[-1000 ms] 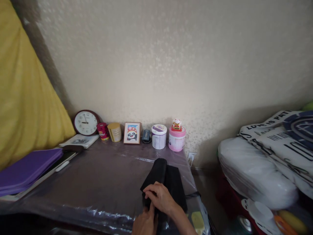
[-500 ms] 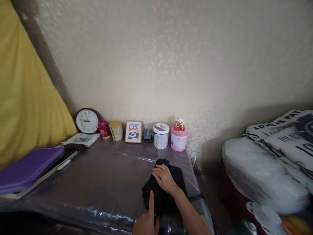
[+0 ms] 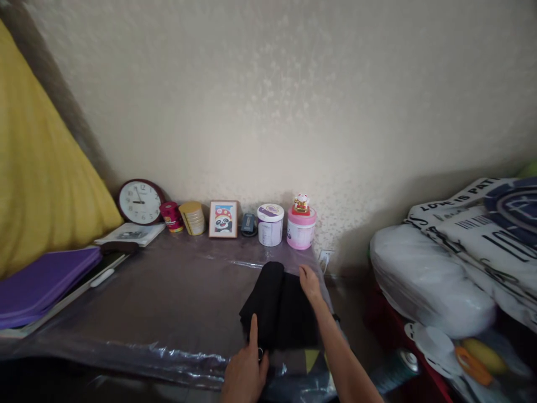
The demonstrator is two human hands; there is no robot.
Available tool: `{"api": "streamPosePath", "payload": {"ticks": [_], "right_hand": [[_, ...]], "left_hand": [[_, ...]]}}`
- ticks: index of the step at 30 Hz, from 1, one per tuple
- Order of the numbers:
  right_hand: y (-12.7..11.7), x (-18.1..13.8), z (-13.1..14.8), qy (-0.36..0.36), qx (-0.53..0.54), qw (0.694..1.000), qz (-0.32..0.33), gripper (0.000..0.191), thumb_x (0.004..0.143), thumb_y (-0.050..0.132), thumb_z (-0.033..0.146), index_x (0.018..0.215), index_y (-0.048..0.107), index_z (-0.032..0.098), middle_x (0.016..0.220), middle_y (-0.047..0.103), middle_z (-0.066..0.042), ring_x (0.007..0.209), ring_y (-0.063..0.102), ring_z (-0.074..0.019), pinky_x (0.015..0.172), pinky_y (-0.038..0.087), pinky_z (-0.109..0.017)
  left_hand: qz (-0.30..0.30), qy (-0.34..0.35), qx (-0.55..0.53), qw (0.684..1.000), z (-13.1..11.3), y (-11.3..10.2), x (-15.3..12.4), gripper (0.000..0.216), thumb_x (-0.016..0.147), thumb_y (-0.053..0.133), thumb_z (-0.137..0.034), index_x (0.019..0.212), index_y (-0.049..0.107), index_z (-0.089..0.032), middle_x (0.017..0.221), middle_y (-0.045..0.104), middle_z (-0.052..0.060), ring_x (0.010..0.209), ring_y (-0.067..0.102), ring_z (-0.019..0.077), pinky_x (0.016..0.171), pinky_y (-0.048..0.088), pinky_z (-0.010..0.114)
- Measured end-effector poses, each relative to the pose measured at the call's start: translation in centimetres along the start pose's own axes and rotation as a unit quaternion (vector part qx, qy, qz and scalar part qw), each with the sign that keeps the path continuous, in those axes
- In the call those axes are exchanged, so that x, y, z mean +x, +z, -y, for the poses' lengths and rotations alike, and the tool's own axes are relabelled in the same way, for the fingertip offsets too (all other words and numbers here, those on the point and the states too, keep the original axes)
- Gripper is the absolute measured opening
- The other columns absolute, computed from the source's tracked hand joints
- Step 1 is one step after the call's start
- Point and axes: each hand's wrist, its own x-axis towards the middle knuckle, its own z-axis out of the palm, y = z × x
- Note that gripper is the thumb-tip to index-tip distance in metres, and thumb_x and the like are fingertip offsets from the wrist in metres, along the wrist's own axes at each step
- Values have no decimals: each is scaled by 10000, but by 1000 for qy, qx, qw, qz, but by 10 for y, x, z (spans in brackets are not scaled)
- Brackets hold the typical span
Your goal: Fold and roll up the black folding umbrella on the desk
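Note:
A black cloth point(image 3: 268, 305), folded with a raised fold down its middle, lies near the right end of the table. My left hand point(image 3: 245, 372) rests at its lower left, the index finger stretched out over the fabric and the thumb apart; a ring shows between them. The other fingers of that hand are mostly hidden. At the cloth's upper right edge is my right hand point(image 3: 310, 285), its fingers closed together on the fabric. Their tips are partly hidden.
Along the wall stand a clock point(image 3: 140, 202), a framed panda picture point(image 3: 223, 220), a white-and-purple tub point(image 3: 271, 226) and a pink tub point(image 3: 301, 232) with a cat figurine. Purple folders point(image 3: 46, 285) lie left. Beyond the table's right edge sits a plastic-wrapped bundle point(image 3: 428, 280).
My right hand has moved from the top of the cloth's middle fold to its right edge, and its fingers have closed. My left hand stays at the lower left. The view has shifted slightly.

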Motion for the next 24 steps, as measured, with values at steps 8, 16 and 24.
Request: {"api": "streamPosePath", "payload": {"ticks": [8, 16, 24], "right_hand": [[-25, -39, -19, 38, 36, 998, 30, 289, 788, 402, 255, 870, 663, 162, 908, 678, -71, 858, 607, -186, 778, 434, -276], [-21, -64, -4, 29, 51, 998, 25, 278, 788, 413, 335, 820, 633, 168, 806, 668, -76, 789, 611, -216, 718, 437, -297], [-22, -65, 23, -22, 84, 996, 33, 255, 801, 401, 342, 776, 607, 194, 771, 649, -54, 751, 587, -201, 682, 429, -279]], "left_hand": [[-11, 6, 10, 1000, -1, -6, -4, 644, 880, 260, -319, 1370, -114, -133, 835, 666, 46, 742, 613, 166, 624, 351, 242], [-26, 11, -1, 1000, 1, -3, -3, 648, 877, 262, -339, 1372, -96, -123, 854, 672, 49, 755, 617, 176, 626, 362, 248], [-27, 2, -9, 1000, -1, -5, -6, 640, 881, 276, -333, 1377, -66, -117, 870, 669, 59, 782, 617, 166, 654, 369, 237]]}}
